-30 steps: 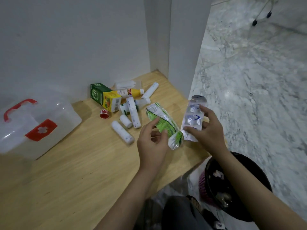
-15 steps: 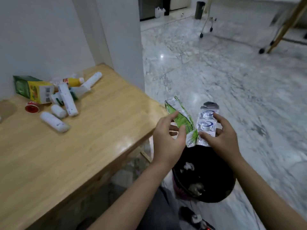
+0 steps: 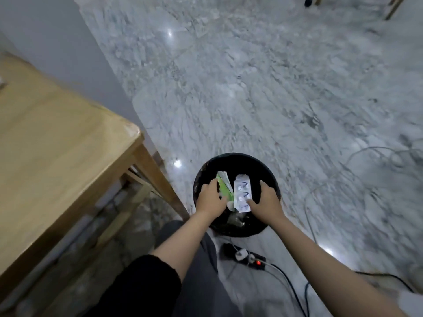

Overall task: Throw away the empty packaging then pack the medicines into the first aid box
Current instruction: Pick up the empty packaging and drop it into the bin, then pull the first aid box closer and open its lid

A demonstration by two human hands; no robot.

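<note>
Both my hands are over the round black bin (image 3: 270, 172) on the floor. My left hand (image 3: 209, 199) grips a green and white empty sachet (image 3: 225, 187) by its lower end. My right hand (image 3: 266, 200) grips a white blister pack with blue marks (image 3: 242, 192) by its lower right edge. The two packages stand side by side above the bin's opening. Some scraps lie at the bottom of the bin. The medicines and the first aid box are out of view.
The wooden table (image 3: 57, 145) fills the left side, its corner and leg close to the bin. A black power strip (image 3: 248, 258) with cables lies on the marble floor just below the bin. A white wall (image 3: 57, 46) rises behind the table.
My view has swung away from the table and down to the floor. Both hands have carried the sachet and the blister pack from the table edge down over the bin.
</note>
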